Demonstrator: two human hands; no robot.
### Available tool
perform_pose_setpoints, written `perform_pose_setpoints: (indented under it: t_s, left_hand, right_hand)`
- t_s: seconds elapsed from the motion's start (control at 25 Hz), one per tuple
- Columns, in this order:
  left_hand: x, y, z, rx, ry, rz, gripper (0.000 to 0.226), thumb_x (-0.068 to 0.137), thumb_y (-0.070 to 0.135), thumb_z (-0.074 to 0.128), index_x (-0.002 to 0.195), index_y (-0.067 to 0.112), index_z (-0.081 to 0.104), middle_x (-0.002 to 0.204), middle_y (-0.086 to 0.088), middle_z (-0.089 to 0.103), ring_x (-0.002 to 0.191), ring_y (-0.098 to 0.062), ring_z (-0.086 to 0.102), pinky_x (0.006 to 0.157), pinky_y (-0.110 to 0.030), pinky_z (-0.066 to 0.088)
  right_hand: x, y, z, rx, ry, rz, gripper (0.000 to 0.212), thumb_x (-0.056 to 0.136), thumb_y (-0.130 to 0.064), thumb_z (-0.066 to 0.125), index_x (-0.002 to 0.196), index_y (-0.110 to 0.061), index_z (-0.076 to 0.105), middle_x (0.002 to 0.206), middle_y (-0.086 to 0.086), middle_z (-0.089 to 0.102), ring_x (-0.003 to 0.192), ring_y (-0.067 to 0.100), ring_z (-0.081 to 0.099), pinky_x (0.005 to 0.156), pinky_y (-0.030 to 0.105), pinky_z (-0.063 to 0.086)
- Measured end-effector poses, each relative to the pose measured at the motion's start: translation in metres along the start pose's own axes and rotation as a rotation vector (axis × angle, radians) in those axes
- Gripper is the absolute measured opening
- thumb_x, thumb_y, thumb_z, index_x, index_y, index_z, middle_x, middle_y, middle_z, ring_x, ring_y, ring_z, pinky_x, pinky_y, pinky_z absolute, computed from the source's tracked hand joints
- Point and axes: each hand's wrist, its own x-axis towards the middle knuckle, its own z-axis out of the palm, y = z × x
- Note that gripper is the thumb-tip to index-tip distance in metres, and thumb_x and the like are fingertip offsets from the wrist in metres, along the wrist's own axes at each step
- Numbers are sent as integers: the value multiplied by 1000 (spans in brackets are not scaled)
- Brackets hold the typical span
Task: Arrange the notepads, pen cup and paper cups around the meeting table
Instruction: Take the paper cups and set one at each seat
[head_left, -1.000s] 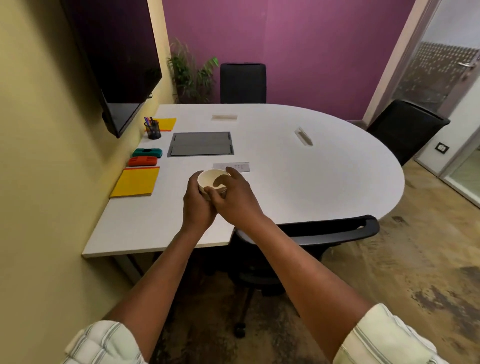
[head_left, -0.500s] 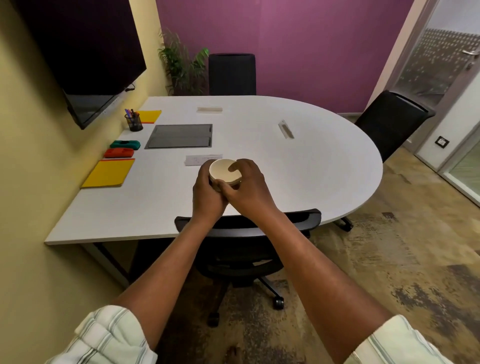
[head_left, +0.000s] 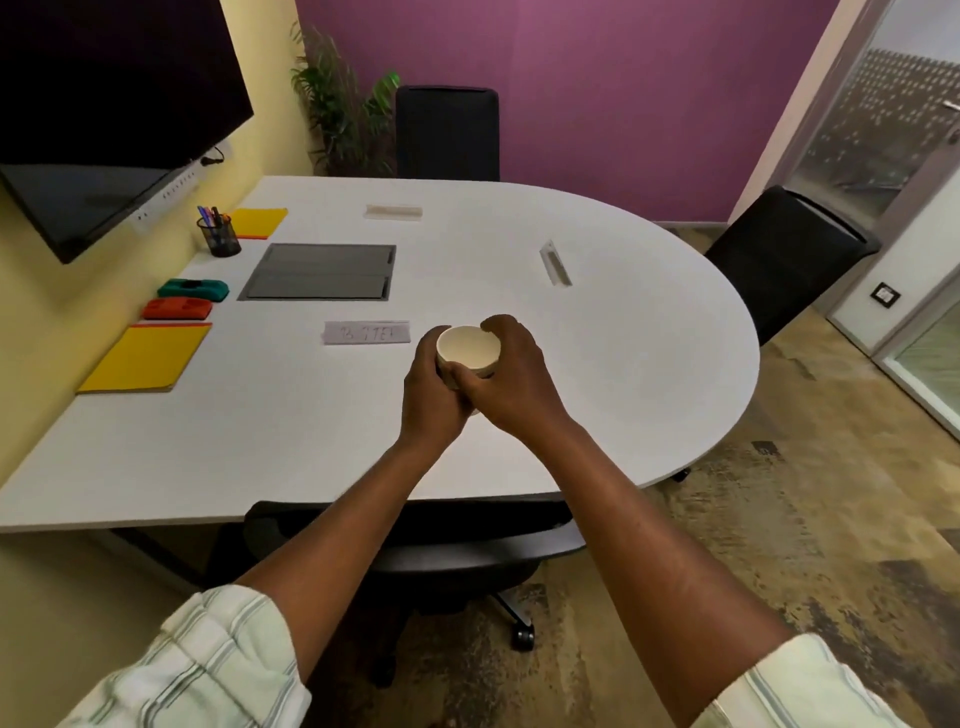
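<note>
Both hands hold a cream paper cup (head_left: 467, 347) upright above the white meeting table (head_left: 623, 364), near its front middle. My left hand (head_left: 428, 395) wraps the cup's left side and my right hand (head_left: 511, 379) wraps its right side; whether it is one cup or a stack is hidden by the fingers. A yellow notepad (head_left: 148, 356) lies at the table's left edge, and a second yellow notepad (head_left: 258, 222) lies further back. A black mesh pen cup (head_left: 218, 240) with several pens stands beside that far notepad.
A grey cable hatch (head_left: 319, 271) is set in the table centre. A green (head_left: 193, 289) and a red eraser (head_left: 177, 308) lie by the left wall. Black chairs stand at the front (head_left: 415, 540), far end (head_left: 447, 132) and right (head_left: 789, 254). A wall screen (head_left: 104, 104) overhangs the left.
My view has shifted right and closer over the table. Both hands, still around the cup, now hang further over the tabletop, to the right of the paper label.
</note>
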Motion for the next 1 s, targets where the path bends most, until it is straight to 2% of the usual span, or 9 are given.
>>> perform_pose_setpoints:
  t_s: [0.12,0.2,0.28,0.36,0.48,0.56,0.76,0.88,1.0]
  left_hand:
    - [23,1,28,-68,83,-60,81,53,57,52,122,16,50,110,-1,59,98,-17,58,77,-23,51]
    - [34,-2,52,-18,119,-64,74,58,50,55,123,16,49,105,5,58,93,-8,58,72,-15,51]
    - [38,-2,80,34,180,-39,53,72,30,60,122,16,49,97,17,56,84,5,59,58,-2,45]
    - [39,0,114,51,253,-48,41,82,13,59,122,15,50,96,16,56,80,12,58,55,1,43]
    - [32,3,169,174,307,-20,48,79,7,65,123,15,48,102,10,54,86,7,54,60,3,40]
    - [33,5,202,186,324,-47,53,76,4,70,123,14,48,104,9,54,87,5,53,57,2,42]
    - [42,0,236,169,390,-170,56,74,8,73,122,21,47,106,9,55,94,-17,58,50,-20,53]
    - [58,-4,239,151,391,-169,58,73,5,74,122,21,47,108,6,55,90,-12,56,44,-12,48]
    - [77,-7,232,143,374,-124,59,72,4,75,120,21,47,104,11,54,91,-9,54,49,-7,47]
  right_hand:
    - [24,20,-11,63,-15,-35,74,79,-38,72,138,-16,35,138,3,45,120,18,48,88,22,39]
    - [42,40,-24,92,-40,-73,74,78,-38,73,138,-14,36,137,3,46,121,17,47,89,21,38]
    - [57,63,-42,111,-83,-123,73,77,-40,74,136,-14,38,135,2,47,120,16,48,89,21,38]
    - [69,91,-66,122,-132,-177,73,76,-40,74,135,-14,39,132,1,48,117,14,48,86,20,37]
    - [80,131,-104,144,-181,-217,74,75,-41,74,135,-16,39,133,0,47,118,14,47,86,20,36]
    - [91,153,-128,160,-213,-216,76,74,-41,75,135,-17,39,135,-1,48,119,14,48,88,23,40]
    - [111,172,-151,241,-216,-234,67,72,-42,76,126,-21,42,121,-4,53,109,15,53,84,28,47]
    - [126,175,-150,258,-210,-271,67,73,-41,76,127,-20,42,124,-4,53,111,15,52,87,30,48]
    - [140,169,-141,247,-184,-319,67,74,-41,76,128,-21,42,124,-5,52,111,13,52,86,25,45]
